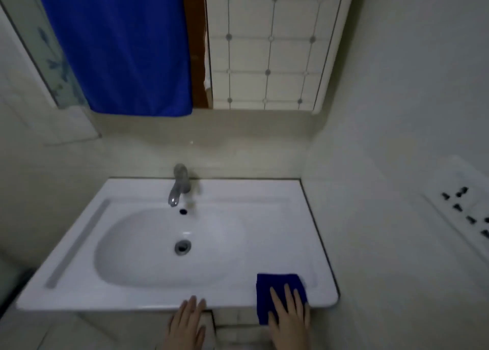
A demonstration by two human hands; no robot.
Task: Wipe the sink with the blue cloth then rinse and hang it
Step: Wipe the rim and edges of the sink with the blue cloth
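Two hands show at the bottom of the view, and a white sink (pixel 264 300) fills the middle. Far to the left, up on the wall, a big blue towel (pixel 116 45) hangs down in front of a mirror (pixel 267 45). It may hang from a rail, but the top is cut off, so that cannot be told. That could be a good place to hang wet things later. Below it, the tap (pixel 178 185) stands at the back of the sink, and its spout points down over the bowl. No water can be seen coming out. The drain (pixel 182 247) sits in the low middle of the bowl, so water would run to it. The left hand (pixel 186 323) rests on the front edge of the sink, with its fingers open and flat and holding nothing. It looks like it is there to keep the person steady while leaning in. Next comes the blue cloth (pixel 275 286), folded into a small pad on the front right corner of the sink, with part of it hanging over the edge. The right hand (pixel 288 320) lies flat on top of it, fingers spread and pressing down, not curled around it. A flat hand like that pushes the whole pad on the sink so it can slide and rub. The wiping looks just begun, and the rinse and the hanging are not yet done. On the far right wall is a white socket strip (pixel 465 212), so splashes should stay away from it.
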